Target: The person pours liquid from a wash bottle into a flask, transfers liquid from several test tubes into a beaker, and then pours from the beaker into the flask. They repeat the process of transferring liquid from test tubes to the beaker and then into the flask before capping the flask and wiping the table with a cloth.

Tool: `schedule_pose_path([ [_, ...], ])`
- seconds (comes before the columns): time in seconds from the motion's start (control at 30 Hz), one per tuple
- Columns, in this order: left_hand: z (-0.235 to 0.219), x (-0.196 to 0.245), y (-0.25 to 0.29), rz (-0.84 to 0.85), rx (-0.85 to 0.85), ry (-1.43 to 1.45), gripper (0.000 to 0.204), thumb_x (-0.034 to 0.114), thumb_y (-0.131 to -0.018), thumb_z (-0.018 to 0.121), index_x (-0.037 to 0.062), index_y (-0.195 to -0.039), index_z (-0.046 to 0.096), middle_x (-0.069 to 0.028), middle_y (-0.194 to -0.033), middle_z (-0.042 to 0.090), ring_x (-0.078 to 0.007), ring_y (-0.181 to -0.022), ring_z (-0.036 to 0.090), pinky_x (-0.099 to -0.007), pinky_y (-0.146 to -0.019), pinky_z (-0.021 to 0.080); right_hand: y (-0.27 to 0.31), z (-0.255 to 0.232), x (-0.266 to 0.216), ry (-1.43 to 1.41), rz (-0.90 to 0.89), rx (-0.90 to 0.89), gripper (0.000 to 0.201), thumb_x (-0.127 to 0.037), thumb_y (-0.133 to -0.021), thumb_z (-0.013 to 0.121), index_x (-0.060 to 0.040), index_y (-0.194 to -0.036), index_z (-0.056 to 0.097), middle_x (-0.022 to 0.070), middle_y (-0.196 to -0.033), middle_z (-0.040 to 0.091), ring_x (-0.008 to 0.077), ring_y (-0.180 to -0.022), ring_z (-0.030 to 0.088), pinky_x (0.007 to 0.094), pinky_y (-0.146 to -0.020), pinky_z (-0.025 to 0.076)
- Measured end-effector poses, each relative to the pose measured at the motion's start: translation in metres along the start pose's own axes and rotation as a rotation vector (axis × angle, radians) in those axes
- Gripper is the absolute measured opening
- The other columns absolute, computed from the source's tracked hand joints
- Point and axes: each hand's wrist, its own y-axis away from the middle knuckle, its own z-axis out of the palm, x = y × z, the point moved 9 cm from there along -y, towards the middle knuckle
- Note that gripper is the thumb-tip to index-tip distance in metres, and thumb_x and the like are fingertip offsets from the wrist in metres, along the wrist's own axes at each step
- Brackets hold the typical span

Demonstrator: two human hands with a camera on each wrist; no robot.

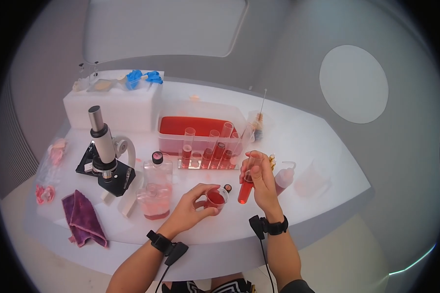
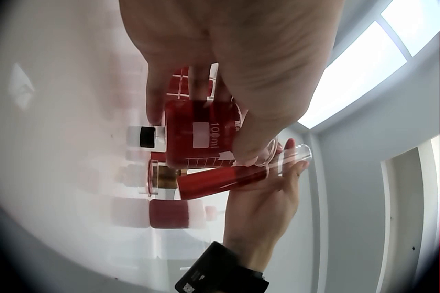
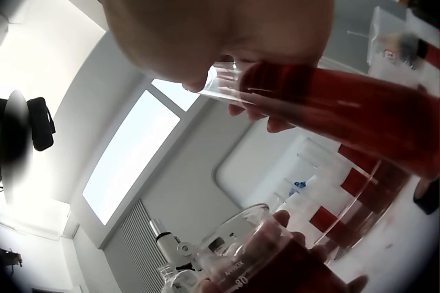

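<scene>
Left hand [image 1: 188, 211] fingers grip beaker [image 1: 216, 198], right hand [image 1: 262, 179] fingers grip test tube [image 1: 246, 185]; tube rack [image 1: 208, 158] behind

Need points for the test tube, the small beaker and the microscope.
test tube [image 1: 246, 188], head view, on its red-filled lower half.
small beaker [image 1: 216, 198], head view, on the red liquid inside.
microscope [image 1: 104, 146], head view, on its white body tube.

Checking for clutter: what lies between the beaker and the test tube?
A small dark-capped vial stands between the beaker and the test tube, head view.
</scene>
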Motion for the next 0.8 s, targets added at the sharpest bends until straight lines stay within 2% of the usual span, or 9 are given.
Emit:
schedule_pose_path([
  [0.17,0.003,0.002,0.0,0.01,0.015,-0.011,0.07,0.004,-0.086,0.082,0.0127,-0.151,0.056,-0.0048,-0.141,0.06,-0.0191,-0.135,0.057,-0.039,-0.108,0.053,0.014,0.0,-0.001,0.02,-0.159,-0.061,0.047,-0.021,-0.11,0.059,-0.0025,-0.15,0.044,0.0055,-0.11,0.055,0.0102,-0.085,0.055,0.024,-0.079,0.047],
  [0.2,0.004,0.001,0.0,-0.012,0.011,-0.009,0.07,0.004,-0.086,0.082,0.0127,-0.151,0.056,-0.0048,-0.141,0.06,-0.0191,-0.135,0.057,-0.039,-0.108,0.053,0.018,-0.002,0.005,0.005,-0.053,-0.078,0.05,-0.017,-0.108,0.062,-0.0017,-0.152,0.044,0.0075,-0.114,0.058,0.0103,-0.082,0.057,0.0225,-0.072,0.047],
  [0.3,0.004,0.001,0.001,0.006,0.04,0.016,0.071,0.001,-0.087,0.081,0.0103,-0.152,0.054,-0.0072,-0.14,0.061,-0.0198,-0.136,0.056,-0.0394,-0.109,0.052,0.019,0.0,0.004,0.021,-0.021,-0.088,0.051,-0.014,-0.107,0.063,-0.0012,-0.152,0.044,0.0097,-0.118,0.06,0.0109,-0.083,0.061,0.0217,-0.067,0.046],
  [0.37,0.001,0.007,0.001,0.041,0.072,0.029,0.069,-0.001,-0.087,0.08,0.0058,-0.151,0.053,-0.0098,-0.138,0.062,-0.0208,-0.135,0.057,-0.0397,-0.109,0.052,0.017,-0.003,0.008,0.03,-0.006,-0.086,0.052,-0.012,-0.106,0.065,-0.001,-0.152,0.044,0.0116,-0.117,0.064,0.0127,-0.09,0.065,0.0237,-0.071,0.049],
  [0.43,0.002,0.01,0.001,0.026,0.089,0.025,0.068,0.0,-0.088,0.08,0.0015,-0.15,0.053,-0.0112,-0.138,0.062,-0.0215,-0.132,0.059,-0.0403,-0.11,0.052,0.018,-0.002,0.002,0.025,-0.143,-0.067,0.05,-0.009,-0.103,0.069,-0.0011,-0.147,0.047,0.0127,-0.116,0.068,0.0148,-0.094,0.066,0.0264,-0.078,0.052],
  [0.47,0.001,0.013,0.0,0.046,0.097,0.016,0.067,0.0,-0.088,0.08,0.0007,-0.149,0.053,-0.0112,-0.137,0.062,-0.0214,-0.132,0.06,-0.0405,-0.111,0.052,0.021,-0.004,0.009,-0.043,-0.093,-0.013,0.049,-0.005,-0.099,0.073,-0.0019,-0.142,0.049,0.0139,-0.117,0.071,0.0167,-0.098,0.067,0.0288,-0.083,0.054],
  [0.6,-0.001,0.013,0.001,0.071,0.119,0.027,0.066,0.0,-0.088,0.08,-0.0012,-0.148,0.054,-0.0105,-0.137,0.061,-0.0212,-0.13,0.06,-0.0415,-0.111,0.052,0.022,-0.003,0.003,0.058,-0.114,-0.035,0.046,-0.002,-0.096,0.076,-0.0025,-0.136,0.053,0.0121,-0.119,0.072,0.016,-0.099,0.068,0.0292,-0.083,0.055],
  [0.67,-0.002,0.011,0.0,0.075,0.13,0.038,0.066,-0.001,-0.087,0.08,-0.0013,-0.148,0.054,-0.0105,-0.138,0.06,-0.0213,-0.13,0.061,-0.0415,-0.111,0.052,0.023,0.001,-0.007,0.227,-0.221,-0.07,0.045,0.001,-0.092,0.078,-0.0027,-0.132,0.059,0.0094,-0.12,0.072,0.0158,-0.098,0.068,0.0292,-0.083,0.056],
  [0.8,-0.003,0.013,0.001,0.109,0.129,0.027,0.067,-0.002,-0.086,0.08,-0.0018,-0.148,0.054,-0.0104,-0.14,0.06,-0.0214,-0.131,0.06,-0.0416,-0.112,0.052,0.023,0.004,-0.01,0.365,-0.159,-0.109,0.04,0.002,-0.089,0.079,-0.0034,-0.126,0.066,0.0085,-0.121,0.072,0.0172,-0.096,0.068,0.0297,-0.084,0.057],
])
